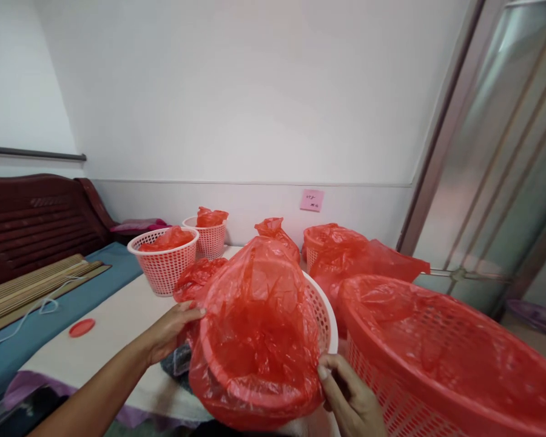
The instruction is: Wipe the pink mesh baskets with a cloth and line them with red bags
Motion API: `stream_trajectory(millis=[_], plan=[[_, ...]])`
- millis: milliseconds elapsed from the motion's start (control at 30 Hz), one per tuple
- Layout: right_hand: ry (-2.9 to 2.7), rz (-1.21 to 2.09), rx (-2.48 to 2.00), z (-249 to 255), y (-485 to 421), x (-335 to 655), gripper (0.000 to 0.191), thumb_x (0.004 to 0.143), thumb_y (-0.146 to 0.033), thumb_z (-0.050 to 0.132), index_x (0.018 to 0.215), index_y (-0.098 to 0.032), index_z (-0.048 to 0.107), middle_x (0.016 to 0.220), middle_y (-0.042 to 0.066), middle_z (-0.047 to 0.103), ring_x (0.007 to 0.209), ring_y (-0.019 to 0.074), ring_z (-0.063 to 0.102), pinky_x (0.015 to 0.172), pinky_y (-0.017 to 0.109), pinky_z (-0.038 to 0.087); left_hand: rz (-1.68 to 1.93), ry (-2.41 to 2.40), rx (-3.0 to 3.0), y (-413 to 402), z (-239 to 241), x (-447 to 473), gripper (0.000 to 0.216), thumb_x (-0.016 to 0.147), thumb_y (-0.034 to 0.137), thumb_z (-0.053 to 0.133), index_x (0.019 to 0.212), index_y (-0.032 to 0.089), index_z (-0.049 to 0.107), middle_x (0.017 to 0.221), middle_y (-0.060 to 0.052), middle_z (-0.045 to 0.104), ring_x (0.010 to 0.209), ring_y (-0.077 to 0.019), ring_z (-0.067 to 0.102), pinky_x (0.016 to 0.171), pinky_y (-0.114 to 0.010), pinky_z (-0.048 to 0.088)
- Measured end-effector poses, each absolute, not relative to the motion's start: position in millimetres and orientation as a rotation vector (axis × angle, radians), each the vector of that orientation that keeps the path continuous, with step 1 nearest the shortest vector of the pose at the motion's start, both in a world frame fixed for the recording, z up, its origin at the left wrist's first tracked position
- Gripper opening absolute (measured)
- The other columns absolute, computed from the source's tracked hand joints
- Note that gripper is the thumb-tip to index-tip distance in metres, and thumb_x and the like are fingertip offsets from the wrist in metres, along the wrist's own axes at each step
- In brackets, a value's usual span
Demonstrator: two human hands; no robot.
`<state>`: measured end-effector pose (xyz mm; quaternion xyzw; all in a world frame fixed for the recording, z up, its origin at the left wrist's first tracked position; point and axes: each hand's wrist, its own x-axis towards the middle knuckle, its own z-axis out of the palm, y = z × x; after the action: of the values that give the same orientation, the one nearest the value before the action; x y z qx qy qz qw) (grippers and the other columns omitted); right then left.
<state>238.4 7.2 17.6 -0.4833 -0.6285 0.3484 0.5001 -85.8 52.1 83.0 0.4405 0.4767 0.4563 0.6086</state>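
Wall (236, 103): evenly lit, fairly bright, faintly pink near the top
Red bag (264, 315): glinting in small highlights along the creases, glowing translucent
Glass panel (495, 115): streaked with hazy reflections, palest toward the top
Worktop (122, 303): softly shadowed beside the left forearm (102, 379)
Pink note (312, 200): too soft to read
Right-hand basket (384, 382): stretched wide by edge distortion

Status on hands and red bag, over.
Left hand and right hand gripping red bag. Bag partly over white basket, rim bare at right. Another lined basket close on right.
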Motion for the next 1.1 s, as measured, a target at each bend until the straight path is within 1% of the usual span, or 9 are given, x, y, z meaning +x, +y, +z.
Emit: stream_trajectory(millis=[133, 267, 400, 567, 700, 800, 867, 967, 1100], plan=[[-1.582, 1.016, -1.17, 32.8, 5.1, 246.4, 0.037, 0.09, -0.053, 0.043, 0.086, -0.02, 0.061, 0.061, -0.003, 0.05, 0.052, 0.0124, 0.051, 0.051, 0.022, 0.042, 1.061, 1.054, 0.989, 36.3, 76.9, -89.3, 0.029, 0.078, 0.032, 0.068, 0.103, 0.019, 0.067, 0.088, -0.005, 0.075, 0.08, -0.0226, 0.07, 0.074, -0.033, 0.053], [-1.51, 0.881, -1.235, 55.9, 17.0, 263.5, 0.038, 0.087, -0.054, 0.047, 0.096, -0.019, 0.061, 0.06, -0.003, 0.051, 0.051, 0.0133, 0.05, 0.048, 0.024, 0.041, 1.101, 1.057, 0.96, 19.8, 68.0, -90.7, 0.035, 0.079, 0.03, 0.066, 0.113, 0.022, 0.064, 0.09, -0.004, 0.075, 0.078, -0.0222, 0.07, 0.069, -0.031, 0.052], [-1.449, 0.754, -1.211, 85.8, 39.5, 264.4, 0.04, 0.083, -0.053, 0.052, 0.102, -0.018, 0.06, 0.084, 0.006, 0.066, 0.074, 0.0204, 0.063, 0.067, 0.032, 0.05, 1.139, 1.071, 0.94, 11.2, 57.6, -89.7, 0.04, 0.078, 0.032, 0.067, 0.116, 0.024, 0.063, 0.09, -0.004, 0.075, 0.08, -0.0241, 0.069, 0.068, -0.032, 0.052], [-1.491, 0.934, -1.084, 108.1, 57.6, 233.5, 0.045, 0.078, -0.051, 0.061, 0.11, -0.019, 0.061, 0.111, 0.011, 0.066, 0.104, 0.0275, 0.061, 0.091, 0.042, 0.046, 1.177, 1.035, 0.991, 6.2, 54.2, -80.0, 0.035, 0.08, 0.033, 0.064, 0.114, 0.024, 0.064, 0.091, -0.003, 0.074, 0.081, -0.0235, 0.068, 0.072, -0.032, 0.052], [-1.293, 1.52, -0.808, 108.4, 60.2, 218.0, 0.042, 0.074, -0.043, 0.069, 0.108, -0.019, 0.062, 0.099, 0.01, 0.072, 0.087, 0.0267, 0.069, 0.08, 0.042, 0.053, 1.159, 1.058, 1.019, 0.9, 60.2, -72.7, 0.041, 0.078, 0.034, 0.066, 0.117, 0.023, 0.063, 0.085, -0.003, 0.074, 0.073, -0.023, 0.068, 0.07, -0.032, 0.052], [-1.14, 1.657, -0.764, 108.7, 58.7, 221.8, 0.036, 0.071, -0.035, 0.074, 0.1, -0.017, 0.064, 0.083, 0.008, 0.073, 0.072, 0.0238, 0.07, 0.073, 0.039, 0.054, 1.164, 1.008, 1.046, -1.7, 62.5, -71.3, 0.039, 0.079, 0.033, 0.064, 0.117, 0.023, 0.064, 0.085, -0.002, 0.073, 0.073, -0.0216, 0.067, 0.076, -0.032, 0.051], [-1.094, 1.645, -0.799, 111.3, 57.3, 229.0, 0.032, 0.07, -0.035, 0.075, 0.094, -0.016, 0.065, 0.078, 0.007, 0.072, 0.066, 0.0213, 0.068, 0.069, 0.036, 0.054, 1.175, 0.974, 1.044, -1.3, 61.8, -71.1, 0.037, 0.081, 0.031, 0.062, 0.117, 0.023, 0.063, 0.087, -0.002, 0.073, 0.074, -0.0203, 0.066, 0.08, -0.032, 0.05], [-1.082, 1.537, -0.905, 114.7, 59.2, 243.1, 0.027, 0.071, -0.038, 0.075, 0.085, -0.018, 0.063, 0.072, 0.003, 0.069, 0.06, 0.0164, 0.064, 0.063, 0.031, 0.051, 1.212, 1.031, 0.999, 2.6, 58.2, -71.1, 0.033, 0.08, 0.03, 0.062, 0.112, 0.021, 0.066, 0.085, -0.002, 0.074, 0.065, -0.0178, 0.064, 0.07, -0.03, 0.051], [-1.283, 1.038, -1.153, 106.9, 74.9, 263.1, 0.027, 0.069, -0.045, 0.069, 0.072, -0.02, 0.06, 0.06, -0.003, 0.059, 0.053, 0.0126, 0.052, 0.054, 0.026, 0.04, 1.268, 1.076, 0.917, 6.1, 54.5, -72.0, 0.037, 0.076, 0.031, 0.065, 0.11, 0.018, 0.067, 0.087, -0.003, 0.074, 0.067, -0.0192, 0.065, 0.065, -0.028, 0.051]])
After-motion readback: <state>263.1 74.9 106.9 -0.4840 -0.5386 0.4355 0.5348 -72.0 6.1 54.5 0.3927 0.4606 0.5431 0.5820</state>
